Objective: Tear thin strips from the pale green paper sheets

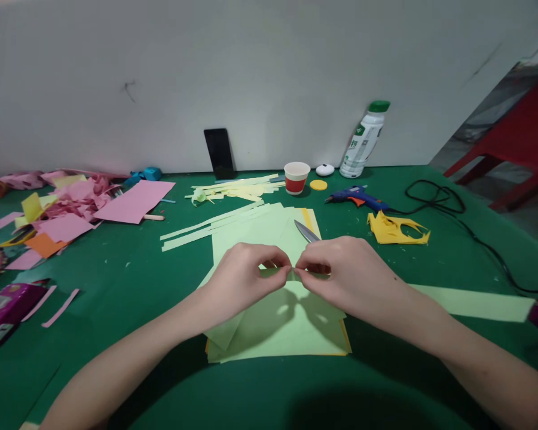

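Observation:
My left hand [248,275] and my right hand [347,269] meet fingertip to fingertip, both closed in a pinch. Between them is a small light green paper strip [292,274], mostly hidden by the fingers. Below lies a stack of light green paper sheets [278,334], with orange-yellow sheets showing at its edges. A pointed metal scissor blade [305,231] rests on the stack just beyond my right hand; its other end is hidden. Cut light green strips [210,228] lie at the stack's far left. A wider green strip [479,303] stretches out to the right of my right forearm.
At the back stand a phone [219,153], a paper cup [296,178] and a leaning bottle [364,140]. A blue glue gun [357,197] trails a black cord [479,233]. Yellow scrap paper [397,230] lies right; pink paper scraps [80,203] crowd the left.

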### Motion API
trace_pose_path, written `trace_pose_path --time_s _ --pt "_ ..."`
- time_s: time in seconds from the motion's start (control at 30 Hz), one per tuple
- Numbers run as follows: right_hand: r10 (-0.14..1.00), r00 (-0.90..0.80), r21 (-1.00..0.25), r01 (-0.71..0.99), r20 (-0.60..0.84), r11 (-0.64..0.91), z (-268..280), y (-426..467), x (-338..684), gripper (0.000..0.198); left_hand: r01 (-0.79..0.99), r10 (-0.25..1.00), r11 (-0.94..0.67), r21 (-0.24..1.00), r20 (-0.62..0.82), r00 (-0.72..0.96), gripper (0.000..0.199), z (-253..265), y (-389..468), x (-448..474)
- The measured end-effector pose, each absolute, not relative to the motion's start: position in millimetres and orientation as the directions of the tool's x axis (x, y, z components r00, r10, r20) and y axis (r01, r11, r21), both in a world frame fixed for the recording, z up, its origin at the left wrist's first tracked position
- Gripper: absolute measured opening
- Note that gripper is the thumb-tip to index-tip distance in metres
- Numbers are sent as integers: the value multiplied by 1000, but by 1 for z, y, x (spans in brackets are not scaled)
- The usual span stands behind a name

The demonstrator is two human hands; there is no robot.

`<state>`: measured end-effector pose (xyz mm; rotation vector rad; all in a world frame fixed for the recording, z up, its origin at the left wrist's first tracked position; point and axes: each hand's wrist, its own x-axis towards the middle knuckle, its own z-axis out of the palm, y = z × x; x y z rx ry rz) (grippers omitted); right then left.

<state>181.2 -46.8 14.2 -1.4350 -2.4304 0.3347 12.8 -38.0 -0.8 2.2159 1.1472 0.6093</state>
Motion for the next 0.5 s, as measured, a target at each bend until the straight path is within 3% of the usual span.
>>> trace_pose_path --time_s 0.2,0.5 --pt "900 -420 -352 830 116 432 17 -44 183 20 591 873 -402 700 97 479 14 1 -32 12" --pt "943 -321 -393 859 84 327 34 -38 207 19 666 922 -383 641 219 319 11 -3 3 -12"
